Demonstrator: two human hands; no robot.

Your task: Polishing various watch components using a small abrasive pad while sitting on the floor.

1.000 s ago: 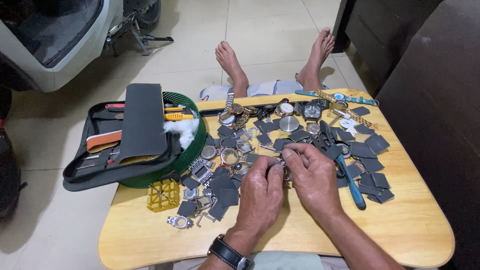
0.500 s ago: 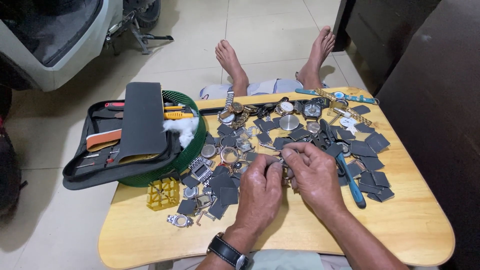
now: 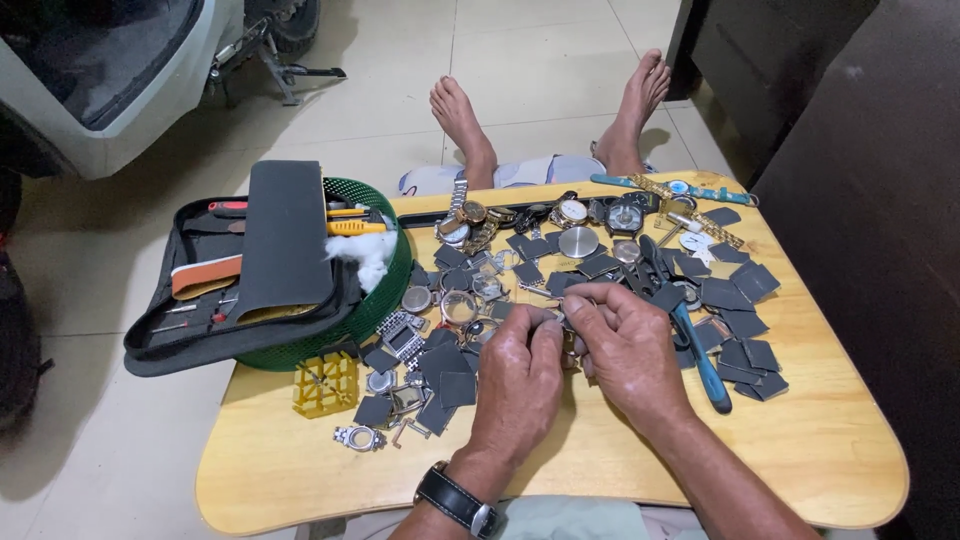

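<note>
Both hands met over the middle of the wooden table (image 3: 820, 450). The left hand (image 3: 520, 385) and the right hand (image 3: 625, 350) had their fingertips pinched together on a small metal part (image 3: 562, 322), mostly hidden between them. It sat just above the scattered dark squares (image 3: 735, 295) and watch cases (image 3: 460, 305). A blue-handled tool (image 3: 700, 355) lay just right of the right hand; a yellow holder (image 3: 325, 383) stood well to the left.
</note>
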